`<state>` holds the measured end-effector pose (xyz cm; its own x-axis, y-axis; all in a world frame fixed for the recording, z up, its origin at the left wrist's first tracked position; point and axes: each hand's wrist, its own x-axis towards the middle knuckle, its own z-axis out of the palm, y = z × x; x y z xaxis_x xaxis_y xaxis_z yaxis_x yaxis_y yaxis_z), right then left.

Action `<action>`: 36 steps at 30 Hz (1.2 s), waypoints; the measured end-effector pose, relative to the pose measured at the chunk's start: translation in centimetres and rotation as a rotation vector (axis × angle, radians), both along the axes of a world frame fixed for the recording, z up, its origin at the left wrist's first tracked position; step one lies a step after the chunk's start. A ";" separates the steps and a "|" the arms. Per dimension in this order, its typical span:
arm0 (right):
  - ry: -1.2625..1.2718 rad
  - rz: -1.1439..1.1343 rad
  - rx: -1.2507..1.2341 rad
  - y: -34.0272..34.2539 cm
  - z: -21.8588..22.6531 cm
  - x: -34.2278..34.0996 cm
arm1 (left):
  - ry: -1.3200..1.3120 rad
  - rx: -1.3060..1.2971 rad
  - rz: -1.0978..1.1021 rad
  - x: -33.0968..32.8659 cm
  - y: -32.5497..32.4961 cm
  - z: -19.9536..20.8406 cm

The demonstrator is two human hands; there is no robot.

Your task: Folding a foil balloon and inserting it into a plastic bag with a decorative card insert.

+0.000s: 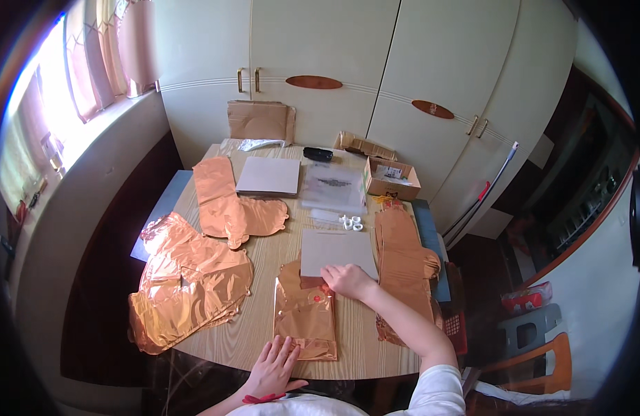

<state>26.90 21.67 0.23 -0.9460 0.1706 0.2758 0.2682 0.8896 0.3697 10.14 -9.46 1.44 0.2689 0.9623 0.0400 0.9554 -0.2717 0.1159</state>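
Pale cabinets [320,41] stand beyond a wooden table [358,340] bearing folded copper foil [300,315]. On the foil's near edge the left hand [272,367] lies spread, gripping nothing; at its far edge the right hand [349,281] curls, grip unclear.

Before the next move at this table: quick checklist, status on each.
1. Left hand on the folded foil packet: ok, spread fingers over its lower left part.
2. Right hand grip: cannot tell; fingers curled where packet and gray board meet, contact hidden.
3. Packet apart from right foil stack: ok, bare table between.
4. Left foil pile fully on the table: not ok, overhangs the left edge.
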 end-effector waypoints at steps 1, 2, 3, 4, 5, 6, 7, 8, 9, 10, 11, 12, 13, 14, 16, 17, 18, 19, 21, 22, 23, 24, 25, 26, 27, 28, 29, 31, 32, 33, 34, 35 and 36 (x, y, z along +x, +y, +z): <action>0.036 -0.017 0.056 -0.5 1.0 -0.3 | -0.010 0.001 0.005 -0.1 -0.1 0.0; 0.103 -0.064 0.045 -0.5 2.1 -0.4 | -0.039 0.011 0.009 -0.3 -0.2 0.2; 0.164 -0.118 0.039 -0.2 4.3 -0.2 | -0.074 0.024 0.006 -0.5 -0.1 0.5; 0.226 -0.172 0.028 0.2 5.8 0.2 | -0.107 0.032 0.002 -0.6 -0.1 0.8; 0.328 -0.185 0.021 0.8 6.8 0.5 | -0.154 0.034 0.005 -0.8 0.2 1.0; 0.432 -0.196 0.015 1.5 7.8 0.8 | -0.200 0.035 0.008 -1.2 0.5 1.3; 0.537 -0.206 0.012 1.8 8.7 1.1 | -0.245 0.040 0.012 -1.6 1.0 1.7; 0.569 -0.216 0.002 1.6 9.6 1.6 | -0.326 0.053 0.029 -1.9 1.4 2.4; 0.606 -0.215 -0.011 0.9 11.0 1.7 | -0.395 0.082 0.041 -2.6 1.9 2.5; 0.640 -0.214 -0.026 0.2 12.2 1.7 | -0.466 0.111 0.055 -3.5 2.7 2.1; 0.700 -0.234 -0.072 -0.5 13.0 1.8 | -0.537 0.141 0.068 -4.2 3.5 1.9; 0.753 -0.261 -0.113 -1.3 13.7 2.2 | -0.530 0.231 0.110 -4.7 4.6 2.3; 0.808 -0.285 -0.165 -1.9 13.9 2.4 | -0.670 0.193 0.151 -5.2 6.1 2.3; 0.892 -0.288 -0.344 -2.5 14.0 2.5 | -0.809 0.154 0.192 -5.9 7.7 1.9; 1.049 -0.303 -0.693 -3.9 14.1 3.3 | -1.099 0.121 0.245 -6.2 11.2 1.7; 1.081 -0.285 -0.780 -4.6 14.0 3.5 | -1.245 0.127 0.268 -5.7 12.8 2.0; 1.112 -0.261 -0.872 -5.1 13.9 3.4 | -1.387 0.136 0.296 -5.4 13.8 2.5; 1.141 -0.244 -0.958 -5.8 13.8 3.6 | -1.464 0.108 0.264 -5.2 14.4 3.2; 1.190 -0.218 -1.066 -7.1 13.3 3.4 | -1.619 0.043 0.200 -4.7 14.8 4.2; 1.219 -0.205 -1.111 -7.4 12.7 3.4 | -1.674 0.023 0.175 -4.5 14.9 4.2; 1.248 -0.190 -1.157 -7.7 12.1 3.6 | -1.681 0.017 0.171 -4.3 14.8 4.3; 1.264 -0.186 -1.182 -7.9 11.9 3.5 | -1.686 0.010 0.172 -4.1 14.6 4.4; 1.263 -0.208 -1.202 -8.4 11.8 3.6 | -1.691 0.004 0.175 -4.0 14.3 4.5; 1.261 -0.228 -1.221 -9.0 11.8 3.7 | -1.659 -0.001 0.211 -4.0 14.0 4.4; 1.256 -0.241 -1.252 -9.6 12.0 3.4 | -1.623 0.001 0.258 -4.2 13.5 4.4; 1.245 -0.242 -1.222 -10.3 12.0 3.1 | -1.586 0.003 0.306 -4.5 12.9 4.3; 1.232 -0.242 -1.193 -11.0 11.8 2.7 | -1.588 0.040 0.328 -4.8 12.4 4.2; 1.215 -0.265 -1.160 -12.7 11.5 2.3 | -1.598 0.109 0.352 -5.1 11.7 3.9; 1.207 -0.283 -1.168 -13.5 11.2 2.0 | -1.590 0.095 0.389 -5.4 10.8 4.0; 1.206 -0.306 -1.170 -14.4 10.9 1.8 | -1.627 0.098 0.379 -5.6 10.0 4.1; 1.209 -0.310 -1.142 -15.4 10.6 1.3 | -1.665 0.111 0.371 -5.9 8.9 4.0; 1.211 -0.295 -1.158 -16.4 10.0 0.8 | -1.702 0.124 0.362 -6.4 7.7 3.8; 1.216 -0.287 -1.222 -17.2 9.4 0.4 | -1.831 0.024 0.362 -7.3 6.2 3.3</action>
<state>27.34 4.49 9.62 -0.2218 0.9139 0.3400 0.0449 0.3579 -0.9327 2.85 -3.25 4.78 -0.3097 0.9507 0.0191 -0.3315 -0.1268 0.9349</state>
